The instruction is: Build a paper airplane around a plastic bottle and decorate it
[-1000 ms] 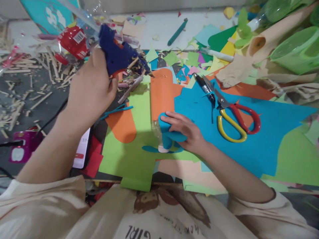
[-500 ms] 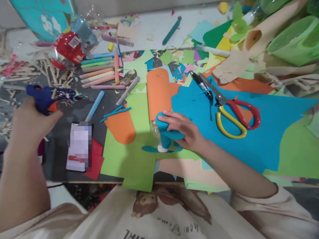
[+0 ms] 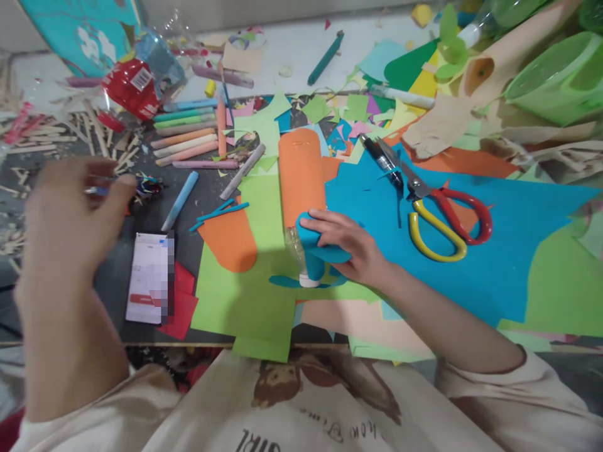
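Observation:
My right hand (image 3: 351, 248) presses a piece of blue paper (image 3: 313, 251) around the lower end of a clear bottle (image 3: 294, 242). The bottle lies on the table and its upper part is wrapped in orange paper (image 3: 301, 172); its white cap (image 3: 306, 282) points toward me. My left hand (image 3: 70, 213) is at the far left, smeared by motion, over the spot where a dark blue glue gun lies. Only the glue gun's tip (image 3: 147, 186) shows beside my fingers. I cannot tell whether the hand still grips it.
Red and yellow scissors (image 3: 438, 216) and a black pen (image 3: 381, 160) lie on a blue sheet (image 3: 494, 263). Chalk sticks (image 3: 183, 135), a phone (image 3: 151, 276), green paper (image 3: 249, 295), wooden sticks (image 3: 28, 163) and paper scraps (image 3: 348, 113) cover the table. Green containers (image 3: 556, 75) stand at the back right.
My left hand carried the glue gun from above the orange tube out to the left and down to the table. My right hand stayed on the blue paper.

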Motion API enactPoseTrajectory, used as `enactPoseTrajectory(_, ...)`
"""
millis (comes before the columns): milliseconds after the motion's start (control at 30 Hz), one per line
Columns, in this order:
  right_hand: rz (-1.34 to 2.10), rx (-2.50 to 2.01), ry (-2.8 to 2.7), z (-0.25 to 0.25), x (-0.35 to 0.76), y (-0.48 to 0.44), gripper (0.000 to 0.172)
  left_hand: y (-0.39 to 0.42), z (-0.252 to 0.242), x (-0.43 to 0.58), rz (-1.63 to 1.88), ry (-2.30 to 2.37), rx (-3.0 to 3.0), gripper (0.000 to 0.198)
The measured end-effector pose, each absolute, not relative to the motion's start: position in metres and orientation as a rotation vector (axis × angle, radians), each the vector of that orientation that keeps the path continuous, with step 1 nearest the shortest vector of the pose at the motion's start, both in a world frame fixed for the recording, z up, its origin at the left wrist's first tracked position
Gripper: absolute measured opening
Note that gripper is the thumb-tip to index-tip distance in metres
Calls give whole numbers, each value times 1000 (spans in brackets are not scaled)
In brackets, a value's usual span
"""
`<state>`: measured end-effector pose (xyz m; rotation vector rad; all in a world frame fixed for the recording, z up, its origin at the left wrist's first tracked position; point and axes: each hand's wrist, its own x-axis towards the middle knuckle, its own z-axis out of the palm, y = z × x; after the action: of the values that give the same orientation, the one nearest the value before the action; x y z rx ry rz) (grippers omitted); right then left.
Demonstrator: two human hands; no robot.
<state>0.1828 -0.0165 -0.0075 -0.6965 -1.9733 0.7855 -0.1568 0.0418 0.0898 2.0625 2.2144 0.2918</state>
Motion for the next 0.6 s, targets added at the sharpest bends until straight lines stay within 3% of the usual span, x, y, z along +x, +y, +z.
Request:
enactPoseTrajectory(100,796,-693,-1927,-8,181,-17,12,38,81,-99,478,1853,2271,41)
enactPoseTrajectory(200,828,-716,-1848,-7,180,-19,8,32,55,-50,581,1484,2277,42)
enactPoseTrajectory(367,833,-966,-1566,-7,181,-16,2,23,16,-25,614,1402,2258,42)
enactPoseTrajectory(600,915,-1195,-1316,-13,182,-7,16,20,-5,-27,794,1331,2137,41)
